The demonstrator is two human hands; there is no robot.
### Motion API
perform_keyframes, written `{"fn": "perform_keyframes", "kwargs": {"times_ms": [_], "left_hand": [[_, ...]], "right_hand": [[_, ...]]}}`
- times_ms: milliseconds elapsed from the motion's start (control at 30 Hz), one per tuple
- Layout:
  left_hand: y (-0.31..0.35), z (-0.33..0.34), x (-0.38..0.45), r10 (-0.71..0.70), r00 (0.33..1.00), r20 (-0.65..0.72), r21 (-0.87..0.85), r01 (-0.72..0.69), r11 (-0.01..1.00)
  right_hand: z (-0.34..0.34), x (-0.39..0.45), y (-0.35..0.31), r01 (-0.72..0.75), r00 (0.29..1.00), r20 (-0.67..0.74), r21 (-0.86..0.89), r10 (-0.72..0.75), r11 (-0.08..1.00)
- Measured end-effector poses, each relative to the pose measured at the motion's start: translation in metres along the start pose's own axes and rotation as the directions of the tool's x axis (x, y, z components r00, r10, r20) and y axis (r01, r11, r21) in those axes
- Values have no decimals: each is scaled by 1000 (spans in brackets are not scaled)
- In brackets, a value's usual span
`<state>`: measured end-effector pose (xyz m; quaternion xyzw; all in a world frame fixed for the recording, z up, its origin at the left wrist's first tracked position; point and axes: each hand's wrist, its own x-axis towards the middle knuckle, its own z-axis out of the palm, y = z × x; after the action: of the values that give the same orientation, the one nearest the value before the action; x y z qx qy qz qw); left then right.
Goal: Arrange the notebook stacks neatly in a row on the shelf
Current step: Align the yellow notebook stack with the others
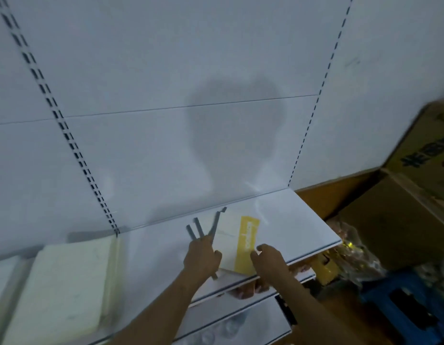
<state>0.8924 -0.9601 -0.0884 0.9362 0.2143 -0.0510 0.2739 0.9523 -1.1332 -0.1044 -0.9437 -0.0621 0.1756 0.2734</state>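
Note:
A notebook (pixel 232 241) with a white cover and a yellow band lies flat on the white shelf (pixel 298 220), near its front edge. My left hand (pixel 202 255) is at the notebook's left edge and grips several thin grey metal strips (pixel 203 226) that fan out toward the back. My right hand (pixel 268 256) is at the notebook's right front corner with curled fingers, touching or pinching the yellow band; the blur hides which. A cream notebook stack (pixel 64 282) sits on the shelf at the left.
The white back panel (pixel 166 120) with slotted uprights rises behind the shelf. Cardboard boxes (pixel 400 207) stand to the right, with plastic-wrapped goods (pixel 352 247) and a blue stool (pixel 402 305) below them. A lower shelf (pixel 241 319) juts out under the hands.

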Motion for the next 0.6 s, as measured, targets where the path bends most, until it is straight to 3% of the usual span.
{"fn": "perform_keyframes", "kwargs": {"times_ms": [167, 400, 500, 600], "left_hand": [[-12, 11, 28, -65, 996, 67, 80, 60, 995], [1, 27, 44, -159, 987, 6, 212, 154, 965], [1, 30, 45, -179, 984, 21, 155, 174, 973], [-3, 35, 43, -141, 984, 107, -19, 144, 989]], "right_hand": [[17, 35, -7, -107, 994, -18, -20, 106, 994], [33, 53, -16, -186, 975, -114, 61, 192, 981], [35, 58, -12, -195, 971, -114, 118, 208, 974], [29, 56, -12, -221, 964, -99, 234, 249, 947]]}}
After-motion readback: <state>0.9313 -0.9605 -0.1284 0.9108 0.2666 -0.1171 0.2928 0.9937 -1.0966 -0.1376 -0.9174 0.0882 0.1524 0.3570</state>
